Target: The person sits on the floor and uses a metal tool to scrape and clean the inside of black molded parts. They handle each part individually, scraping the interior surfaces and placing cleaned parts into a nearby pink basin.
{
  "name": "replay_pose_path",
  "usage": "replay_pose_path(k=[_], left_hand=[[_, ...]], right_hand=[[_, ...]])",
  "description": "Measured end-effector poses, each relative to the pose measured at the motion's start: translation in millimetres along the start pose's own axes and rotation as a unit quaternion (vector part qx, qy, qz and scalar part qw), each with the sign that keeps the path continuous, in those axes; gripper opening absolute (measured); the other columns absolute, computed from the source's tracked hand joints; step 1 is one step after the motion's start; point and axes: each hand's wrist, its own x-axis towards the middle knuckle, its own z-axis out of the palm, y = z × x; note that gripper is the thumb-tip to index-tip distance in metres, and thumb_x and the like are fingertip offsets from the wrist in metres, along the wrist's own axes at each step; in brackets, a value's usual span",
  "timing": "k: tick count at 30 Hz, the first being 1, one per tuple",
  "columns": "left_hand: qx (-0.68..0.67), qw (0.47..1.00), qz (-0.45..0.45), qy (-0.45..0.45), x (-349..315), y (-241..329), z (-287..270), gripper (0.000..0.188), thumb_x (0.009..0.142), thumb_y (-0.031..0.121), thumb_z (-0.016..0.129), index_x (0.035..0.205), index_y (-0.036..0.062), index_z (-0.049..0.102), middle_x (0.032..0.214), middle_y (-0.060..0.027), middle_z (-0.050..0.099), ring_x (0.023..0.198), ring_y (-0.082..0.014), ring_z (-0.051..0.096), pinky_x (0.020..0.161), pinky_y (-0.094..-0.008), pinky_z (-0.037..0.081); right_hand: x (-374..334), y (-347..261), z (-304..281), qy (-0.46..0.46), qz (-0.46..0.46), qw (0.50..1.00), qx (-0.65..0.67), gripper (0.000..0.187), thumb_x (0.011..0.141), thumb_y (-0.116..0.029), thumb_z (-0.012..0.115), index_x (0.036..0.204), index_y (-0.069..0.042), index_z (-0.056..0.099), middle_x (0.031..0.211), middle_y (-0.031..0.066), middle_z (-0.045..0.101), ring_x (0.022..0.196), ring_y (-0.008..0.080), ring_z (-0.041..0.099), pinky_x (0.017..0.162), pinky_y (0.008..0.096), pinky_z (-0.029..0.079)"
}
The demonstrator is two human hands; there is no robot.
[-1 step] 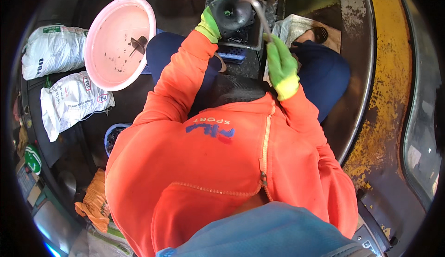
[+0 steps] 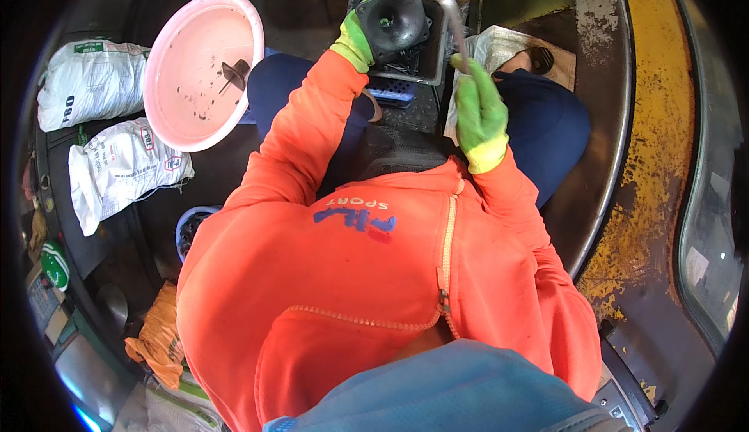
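The black, cone-hollowed part with a squarish flange (image 2: 394, 25), held above the dark rectangular tray (image 2: 438, 58), looks light, stiff and perhaps slick like moulded plastic, so its flange edge seems the surest hold. The green-gloved left hand (image 2: 355, 40) grips that flange at its left side, fingers mostly hidden behind it, while the green-gloved right hand (image 2: 477, 112) wraps round a bent, brownish metal rod (image 2: 455, 25). Whether the rod's blurred tip touches the part, and what fills the tray beneath, cannot be made out.

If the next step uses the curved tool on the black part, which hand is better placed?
Probably the right hand: it grips the curved tool, while the left hand holds the black part.
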Motion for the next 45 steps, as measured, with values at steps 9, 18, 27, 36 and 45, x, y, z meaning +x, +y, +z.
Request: replay_pose_path(k=[9,18,27,36,45], left_hand=[[-0.121,0.990,0.049,-0.052,2.9,-9.0,10.4,0.019,0.077,0.013,0.070,0.093,0.0061,0.063,0.093,-0.0054,0.066,0.086,-0.0160,0.064,0.076,-0.0303,0.052],[-0.276,0.957,-0.079,0.049,-17.4,-26.1,16.4,0.025,0.094,0.013,0.049,0.114,0.0012,0.058,0.106,-0.0118,0.064,0.097,-0.0210,0.063,0.084,-0.0357,0.054],[-0.352,0.934,-0.033,0.058,-18.6,-41.1,23.2,0.036,0.081,0.001,0.065,0.115,0.0005,0.055,0.110,-0.0104,0.062,0.095,-0.0196,0.063,0.082,-0.0327,0.054],[-0.160,0.983,-0.044,0.072,-19.0,-35.5,16.4,0.038,0.074,0.024,0.074,0.105,0.0055,0.063,0.102,-0.0063,0.067,0.097,-0.0216,0.064,0.085,-0.0345,0.051],[0.263,0.898,-0.299,0.189,35.0,-139.2,-47.5,0.071,0.063,0.028,0.079,0.123,-0.0006,0.053,0.108,-0.0158,0.066,0.102,-0.0284,0.063,0.090,-0.0335,0.048]], right_hand=[[7.1,10.8,7.5,-0.082,0.155,0.982,-0.066,0.028,0.098,-0.016,0.050,0.120,-0.001,0.059,0.092,-0.0002,0.060,0.079,0.0020,0.046,0.071,0.0166,0.039],[-2.3,-20.5,2.4,-0.051,0.012,0.998,0.039,0.030,0.097,-0.017,0.047,0.121,-0.002,0.057,0.107,0.0157,0.065,0.094,0.0195,0.065,0.081,0.0314,0.048],[-2.8,-5.4,7.9,-0.078,0.094,0.991,0.053,0.029,0.098,-0.015,0.048,0.120,0.001,0.057,0.090,0.0024,0.057,0.079,0.0089,0.049,0.070,0.0214,0.040],[6.2,27.9,19.4,-0.141,0.213,0.967,-0.024,0.033,0.097,-0.022,0.050,0.122,-0.003,0.057,0.104,0.0140,0.066,0.087,0.0209,0.061,0.077,0.0298,0.046],[4.7,9.2,20.9,-0.047,0.340,0.881,0.327,0.030,0.098,-0.020,0.051,0.120,-0.001,0.058,0.063,-0.0073,0.039,0.052,0.0036,0.034,0.047,0.0184,0.025]])
